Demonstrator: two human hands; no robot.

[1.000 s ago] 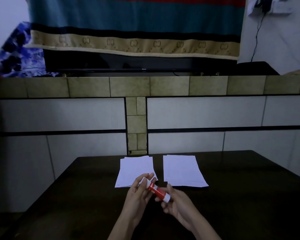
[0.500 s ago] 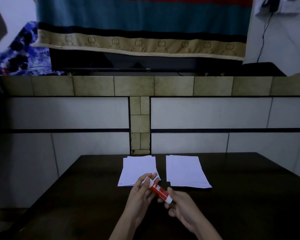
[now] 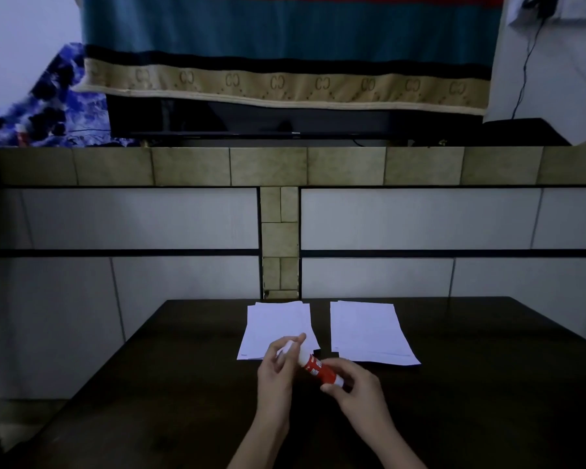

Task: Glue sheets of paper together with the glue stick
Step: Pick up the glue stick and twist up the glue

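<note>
A red and white glue stick (image 3: pixel 319 368) is held tilted above the dark table, between both hands. My left hand (image 3: pixel 278 370) grips its white cap end with curled fingers. My right hand (image 3: pixel 356 387) pinches the lower white end of the stick. Two small stacks of white paper lie side by side on the table just beyond the hands: the left stack (image 3: pixel 276 324) is partly covered by my left fingers, the right stack (image 3: pixel 369 331) lies in full view.
The dark table (image 3: pixel 487 384) reaches to a tiled wall ledge (image 3: pixel 268 165) close behind it. A dark television (image 3: pixel 285 120) under a striped cloth (image 3: pixel 285 45) stands on the ledge. A blue patterned fabric (image 3: pixel 41 106) lies at the far left.
Both hands keep their hold on the glue stick. The left hand's grip now sits further up along the cap end, and more of the white cap shows between its fingers.
</note>
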